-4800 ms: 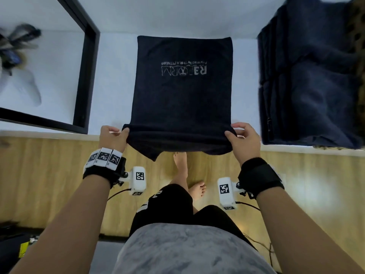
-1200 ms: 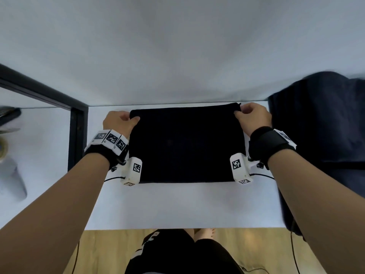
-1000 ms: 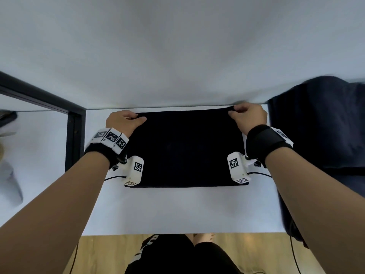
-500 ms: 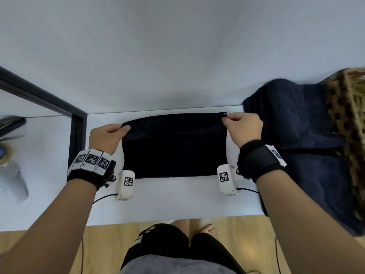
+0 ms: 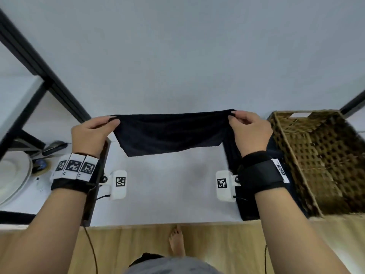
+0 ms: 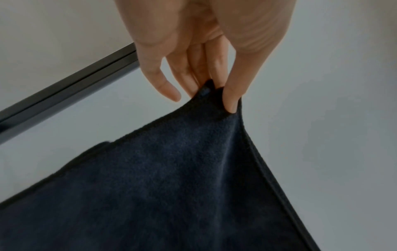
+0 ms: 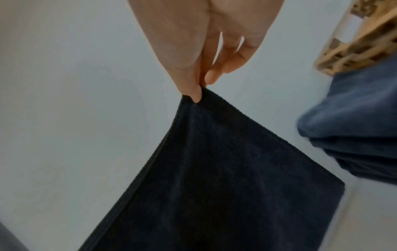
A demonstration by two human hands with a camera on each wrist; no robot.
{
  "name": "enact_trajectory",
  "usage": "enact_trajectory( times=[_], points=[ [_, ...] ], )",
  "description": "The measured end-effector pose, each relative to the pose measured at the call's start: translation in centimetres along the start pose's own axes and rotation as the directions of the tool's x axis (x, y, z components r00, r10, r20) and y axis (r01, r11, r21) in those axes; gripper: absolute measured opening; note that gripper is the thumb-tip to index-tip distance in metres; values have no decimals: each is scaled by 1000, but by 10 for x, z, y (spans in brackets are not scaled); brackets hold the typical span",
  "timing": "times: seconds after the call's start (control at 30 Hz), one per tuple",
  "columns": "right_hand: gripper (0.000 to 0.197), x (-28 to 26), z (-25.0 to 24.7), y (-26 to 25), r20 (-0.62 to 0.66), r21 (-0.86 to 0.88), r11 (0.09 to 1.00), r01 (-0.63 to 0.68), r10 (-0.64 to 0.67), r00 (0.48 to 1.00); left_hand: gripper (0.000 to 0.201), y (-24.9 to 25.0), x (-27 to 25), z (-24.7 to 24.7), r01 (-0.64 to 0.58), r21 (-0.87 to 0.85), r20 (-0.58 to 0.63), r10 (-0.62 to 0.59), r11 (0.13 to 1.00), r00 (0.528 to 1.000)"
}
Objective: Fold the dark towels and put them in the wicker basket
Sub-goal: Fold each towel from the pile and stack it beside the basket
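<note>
Above the white table (image 5: 169, 186) by a pale wall (image 5: 177, 46), left hand (image 5: 89, 133) and right hand (image 5: 249, 131) each pinch a corner of the dark towel (image 5: 169, 135), no writing readable on it.

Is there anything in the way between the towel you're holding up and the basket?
Only the pile of dark towels lies between the held towel and the wicker basket. It lies low on the table, so the lifted towel can likely pass above it.

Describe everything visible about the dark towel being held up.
The dark towel is navy-black, plush terry with a stitched hem, folded into a wide band. It hangs lifted above the white table, sagging between its top corners. The left hand pinches one corner, the right hand the other. Nothing else visibly touches it.
</note>
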State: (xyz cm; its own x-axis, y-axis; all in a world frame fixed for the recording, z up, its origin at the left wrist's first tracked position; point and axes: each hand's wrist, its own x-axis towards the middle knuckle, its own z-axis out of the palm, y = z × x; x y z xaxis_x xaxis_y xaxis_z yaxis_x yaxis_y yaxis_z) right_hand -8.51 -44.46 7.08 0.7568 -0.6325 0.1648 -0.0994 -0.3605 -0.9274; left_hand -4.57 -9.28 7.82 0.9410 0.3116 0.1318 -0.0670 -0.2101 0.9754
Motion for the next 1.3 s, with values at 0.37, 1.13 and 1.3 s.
enact_trajectory(
  times=[0.37,1.13,1.3],
  points=[
    [20,5,-61,-88,-82,113,976,186,-178,981,8,96,1,-24,-232,12,-89,232,973,969],
    [12,26,-18,-22,267,130,987,-92,54,962,12,67,17,-15,-36,262,29,30,964,999],
    [16,2,-20,17,347,95,984,-148,107,932,15,21,-11,-21,29,341,49,-49,940,998]
  ],
)
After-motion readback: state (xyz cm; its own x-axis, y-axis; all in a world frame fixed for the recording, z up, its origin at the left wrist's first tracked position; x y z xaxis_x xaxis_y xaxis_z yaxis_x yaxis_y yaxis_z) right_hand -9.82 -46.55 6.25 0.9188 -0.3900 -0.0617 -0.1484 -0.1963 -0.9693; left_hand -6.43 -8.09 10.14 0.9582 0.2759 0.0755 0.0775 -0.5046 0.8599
